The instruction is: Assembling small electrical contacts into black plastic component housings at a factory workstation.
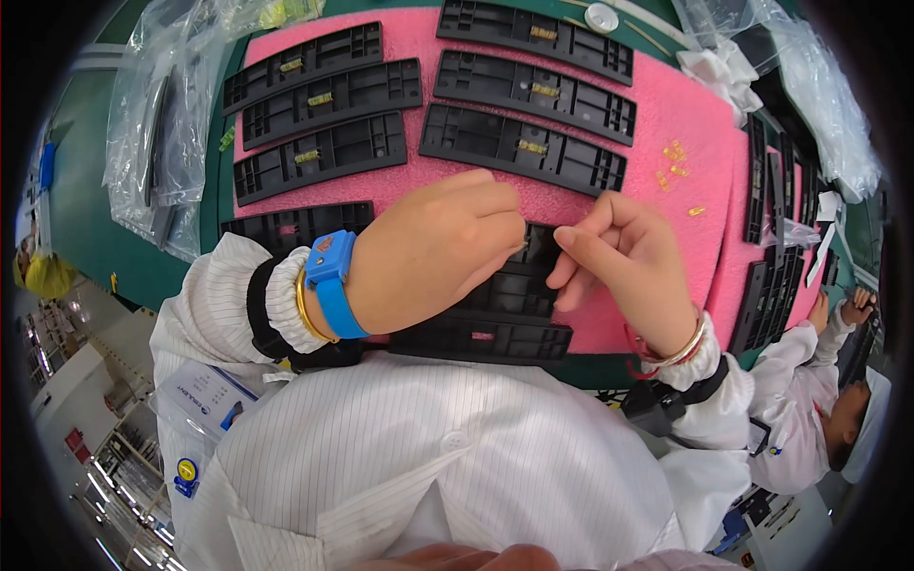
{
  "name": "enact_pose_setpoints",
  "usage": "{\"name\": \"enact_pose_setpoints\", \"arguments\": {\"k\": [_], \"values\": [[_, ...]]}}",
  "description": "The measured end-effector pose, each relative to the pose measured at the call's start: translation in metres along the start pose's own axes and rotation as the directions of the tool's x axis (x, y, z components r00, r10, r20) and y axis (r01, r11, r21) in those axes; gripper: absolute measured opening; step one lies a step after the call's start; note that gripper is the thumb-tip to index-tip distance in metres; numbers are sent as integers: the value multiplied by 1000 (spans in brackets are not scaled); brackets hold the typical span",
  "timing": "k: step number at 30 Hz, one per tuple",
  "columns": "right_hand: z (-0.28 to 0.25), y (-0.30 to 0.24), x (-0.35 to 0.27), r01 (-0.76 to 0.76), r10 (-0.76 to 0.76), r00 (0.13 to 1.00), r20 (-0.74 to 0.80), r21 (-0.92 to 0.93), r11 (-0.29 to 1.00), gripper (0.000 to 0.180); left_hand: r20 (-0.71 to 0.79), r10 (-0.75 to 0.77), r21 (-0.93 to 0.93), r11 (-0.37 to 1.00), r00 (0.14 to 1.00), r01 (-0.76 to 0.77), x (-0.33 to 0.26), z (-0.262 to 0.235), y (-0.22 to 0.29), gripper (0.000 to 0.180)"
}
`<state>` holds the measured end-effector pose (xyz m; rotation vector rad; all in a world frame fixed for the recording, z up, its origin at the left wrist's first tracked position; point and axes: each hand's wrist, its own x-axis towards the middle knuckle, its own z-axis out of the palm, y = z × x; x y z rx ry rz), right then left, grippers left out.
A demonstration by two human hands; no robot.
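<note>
1. Your left hand [433, 252] covers much of the black ribbed plastic panel [509, 295]; its grip can't be made out.
2. Your right hand [624, 262] pinches something too small to identify.
3. The panel lies on the pink foam mat [666, 105] over the green desk [81, 209].

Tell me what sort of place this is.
Probably an electronics assembly line: black plastic frames laid in rows on a pink foam mat, a blue wrist strap by the left hand, and another person in a white smock alongside.

Single head view, worn fisheye, looks steeply down from above wearer's chest, close over table [205, 205]; pink foam mat [657, 105] toward 12 o'clock, co-worker [809, 419] at 4 o'clock rim.
</note>
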<state>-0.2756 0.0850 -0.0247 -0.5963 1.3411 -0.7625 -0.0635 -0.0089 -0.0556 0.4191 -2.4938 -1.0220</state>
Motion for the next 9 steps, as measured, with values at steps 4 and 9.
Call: {"name": "enact_pose_setpoints", "arguments": {"k": [4,9], "values": [[-11,22,-23,153,-157,971,-183,-36,988,17,59,21,55,998,998,-24,-1,-2,2,19],[-48,42,-44,386,-474,772,-424,-280,879,18,77,10,147,989,997,-21,-1,-7,22,30]]}}
